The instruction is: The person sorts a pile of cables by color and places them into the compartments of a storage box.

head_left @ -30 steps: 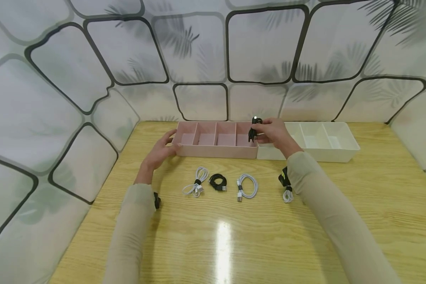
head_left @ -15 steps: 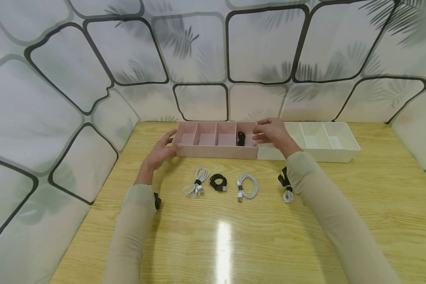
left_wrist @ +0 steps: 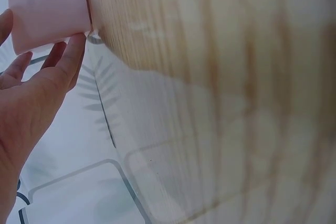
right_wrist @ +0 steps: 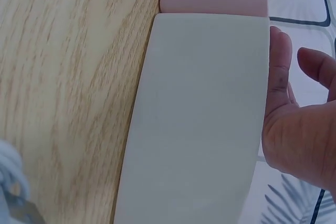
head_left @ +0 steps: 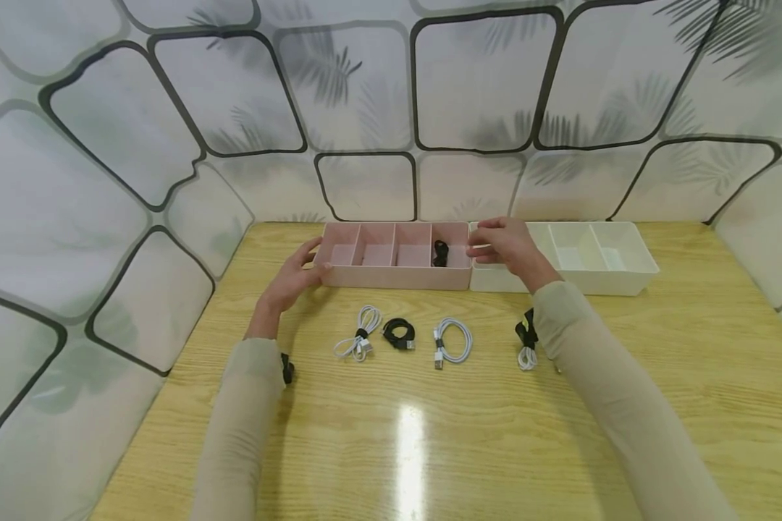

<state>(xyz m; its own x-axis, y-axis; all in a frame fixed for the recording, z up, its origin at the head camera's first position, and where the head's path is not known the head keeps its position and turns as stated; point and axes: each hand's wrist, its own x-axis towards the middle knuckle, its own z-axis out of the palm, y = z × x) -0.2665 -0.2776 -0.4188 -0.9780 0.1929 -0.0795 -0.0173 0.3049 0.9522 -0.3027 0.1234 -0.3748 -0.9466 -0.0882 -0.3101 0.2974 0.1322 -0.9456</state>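
A pink divided storage box (head_left: 397,278) stands at the back of the table, end to end with a white one (head_left: 580,284). My left hand (head_left: 288,284) touches the pink box's left end, thumb by its front corner; the left wrist view has the extended fingers (left_wrist: 69,59) against that end. A coiled black cable (head_left: 440,253) lies in the rightmost pink compartment. Over the white box's left end is my right hand (head_left: 510,248), holding nothing. From the right wrist, its thumb (right_wrist: 316,65) and fingers show apart, behind the white box's wall.
In front of the boxes lie a white cable (head_left: 360,334), a black coiled cable (head_left: 400,334), a white coiled cable (head_left: 453,341) and a white bundle with a black tie (head_left: 526,341). A patterned curtain (head_left: 482,79) hangs behind the table.
My right hand has let go of the black cable, which now lies in the rightmost pink compartment. The left hand has stayed at the pink box's end.
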